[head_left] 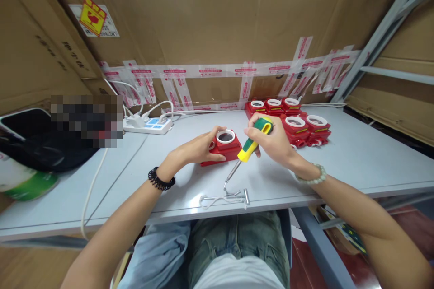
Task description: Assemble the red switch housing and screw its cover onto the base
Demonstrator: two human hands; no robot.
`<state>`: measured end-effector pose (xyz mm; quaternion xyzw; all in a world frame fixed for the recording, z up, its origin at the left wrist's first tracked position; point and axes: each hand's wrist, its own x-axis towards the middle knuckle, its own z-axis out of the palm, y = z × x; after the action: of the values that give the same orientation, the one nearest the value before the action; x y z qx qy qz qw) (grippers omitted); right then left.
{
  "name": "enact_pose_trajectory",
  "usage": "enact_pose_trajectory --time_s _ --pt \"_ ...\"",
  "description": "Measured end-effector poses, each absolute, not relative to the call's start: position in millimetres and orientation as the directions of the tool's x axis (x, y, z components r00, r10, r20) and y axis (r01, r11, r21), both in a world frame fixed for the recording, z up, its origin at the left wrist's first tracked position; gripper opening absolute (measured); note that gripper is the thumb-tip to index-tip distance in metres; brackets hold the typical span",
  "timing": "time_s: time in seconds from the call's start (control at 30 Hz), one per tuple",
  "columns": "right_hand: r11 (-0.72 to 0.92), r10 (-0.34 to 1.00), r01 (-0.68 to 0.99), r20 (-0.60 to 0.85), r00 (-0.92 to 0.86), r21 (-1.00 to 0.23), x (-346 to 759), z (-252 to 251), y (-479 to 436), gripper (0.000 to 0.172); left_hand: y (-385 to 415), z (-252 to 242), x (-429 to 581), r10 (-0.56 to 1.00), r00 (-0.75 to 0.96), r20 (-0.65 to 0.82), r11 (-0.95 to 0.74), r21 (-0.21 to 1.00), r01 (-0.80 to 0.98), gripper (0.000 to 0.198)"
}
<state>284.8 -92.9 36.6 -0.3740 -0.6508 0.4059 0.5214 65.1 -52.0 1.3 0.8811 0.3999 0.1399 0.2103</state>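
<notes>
My left hand [200,146] rests on a red plastic part with a white ring [228,144] in the middle of the grey table [356,158], holding its left side. My right hand [274,140] grips a screwdriver with a green and yellow handle [252,142]. Its metal shaft points down and to the left, and the tip touches small metal screws and a bent wire piece [227,198] near the table's front edge.
Several more red parts with white rings [291,119] are stacked at the back right. A white power strip with cables [149,124] lies at the back left, beside a dark bag [40,144]. Taped cardboard walls close in the table.
</notes>
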Motion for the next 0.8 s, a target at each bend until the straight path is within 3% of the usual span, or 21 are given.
enact_pose_trajectory --time_s 0.43,0.67,0.8 --pt "0.423 0.901 0.048 0.415 -0.124 -0.905 287.8 36.7 -86.1 0.018 -51.4 1.4 64.6 0.754 0.651 0.088 -0.598 0.501 0.626 0.08" --pt "0.57 0.814 -0.035 0.558 0.162 -0.821 308.4 53.3 -62.0 0.017 -53.3 5.5 66.5 0.774 0.631 0.054 -0.568 0.5 0.654 0.082" --pt "0.606 0.75 0.001 0.572 0.333 -0.795 318.4 55.8 -36.8 0.018 -54.9 8.0 67.6 0.788 0.616 0.016 -0.538 0.504 0.675 0.083"
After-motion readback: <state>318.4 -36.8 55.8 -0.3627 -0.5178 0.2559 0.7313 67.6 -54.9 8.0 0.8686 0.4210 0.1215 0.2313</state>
